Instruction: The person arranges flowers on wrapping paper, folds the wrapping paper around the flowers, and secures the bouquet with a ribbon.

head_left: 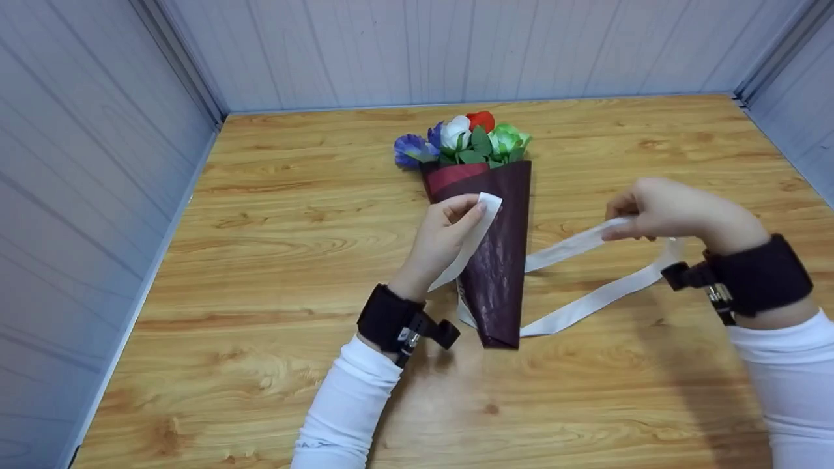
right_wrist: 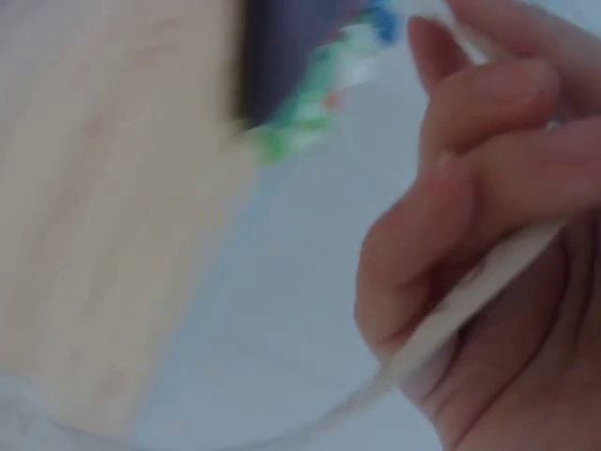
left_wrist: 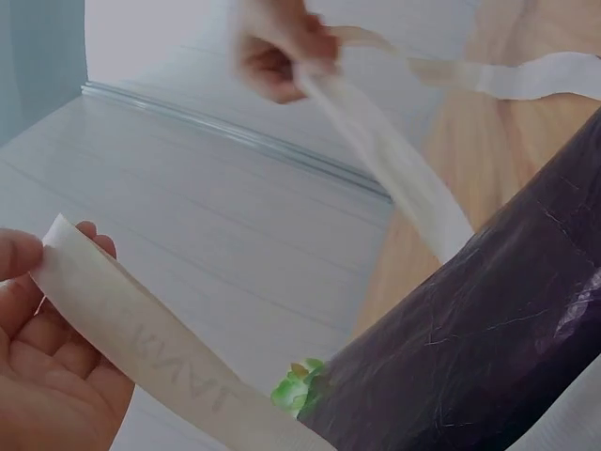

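A bouquet in dark maroon wrapping paper (head_left: 498, 260) lies on the table, its blue, white, red and green flowers (head_left: 456, 140) toward the back. White ribbon (head_left: 589, 306) passes beneath the wrapped stems and comes out on both sides. My left hand (head_left: 443, 234) pinches one end of it between thumb and fingers, above the wrapping; in the left wrist view faint lettering shows on this ribbon (left_wrist: 141, 329). Off to the right, my right hand (head_left: 671, 208) grips the other stretch, which loops back toward the bouquet. The right wrist view, blurred, shows the ribbon (right_wrist: 479, 282) running through curled fingers.
The wooden table (head_left: 280, 260) extends around the bouquet on all sides. Pale panelled walls (head_left: 391, 52) stand along its back, left and right edges. Each wrist wears a black strap (head_left: 391, 319) with a small camera.
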